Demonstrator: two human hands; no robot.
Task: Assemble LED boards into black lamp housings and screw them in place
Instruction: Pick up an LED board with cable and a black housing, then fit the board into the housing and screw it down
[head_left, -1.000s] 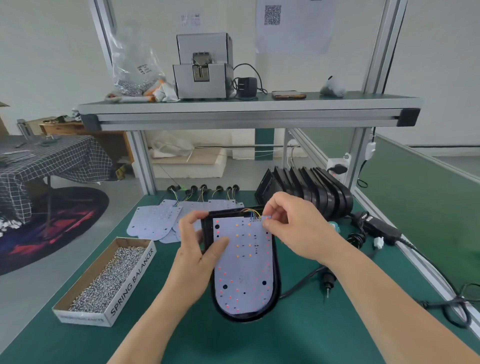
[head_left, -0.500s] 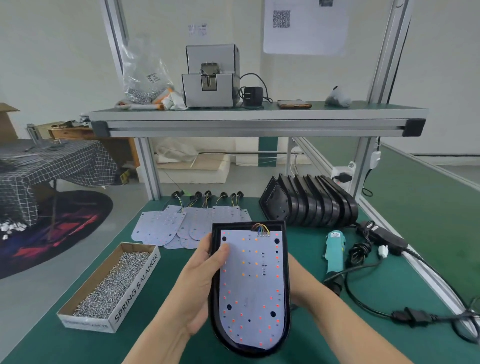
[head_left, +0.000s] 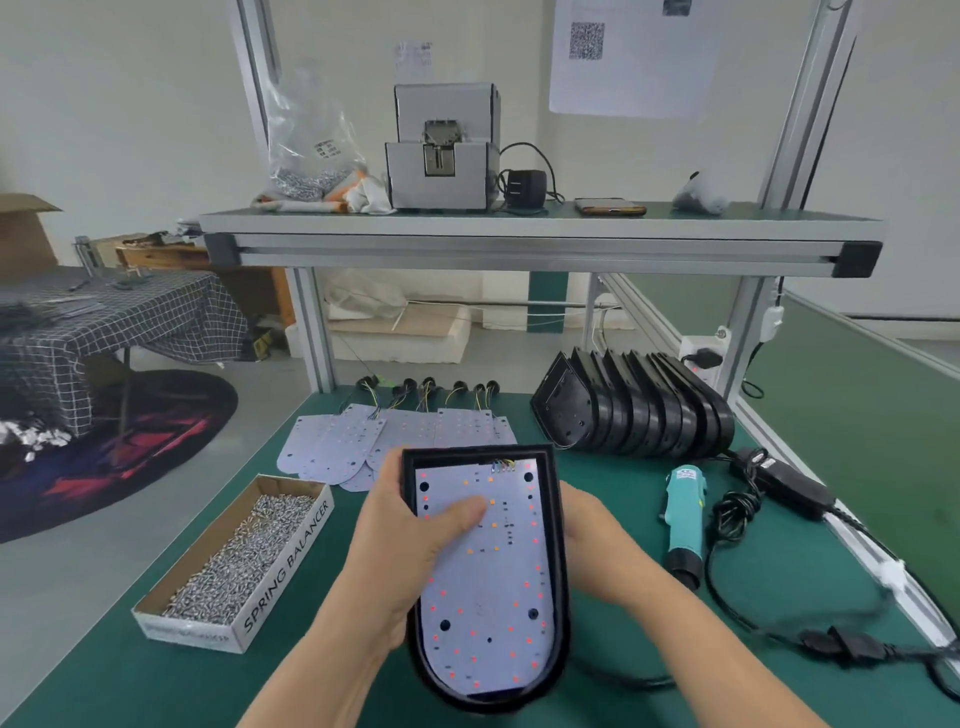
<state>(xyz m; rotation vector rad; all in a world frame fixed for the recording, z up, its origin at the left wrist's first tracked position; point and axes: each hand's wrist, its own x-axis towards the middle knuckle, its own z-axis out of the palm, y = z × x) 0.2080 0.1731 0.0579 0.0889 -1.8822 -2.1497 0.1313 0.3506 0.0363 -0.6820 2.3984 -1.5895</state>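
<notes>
Table (head_left: 156, 675): housing stack (head_left: 639, 415) far right, spare boards (head_left: 337, 447) far centre, screw box (head_left: 291, 566) left. Housing (head_left: 555, 545) held above the near centre of the table, board (head_left: 493, 587) seated inside. Screwdriver (head_left: 684, 519) lies to its right. Left hand (head_left: 410, 551) grips housing's left rim, thumb pressed on board. Right hand (head_left: 592, 535) at right edge, fingers hidden, can't tell grip.
</notes>
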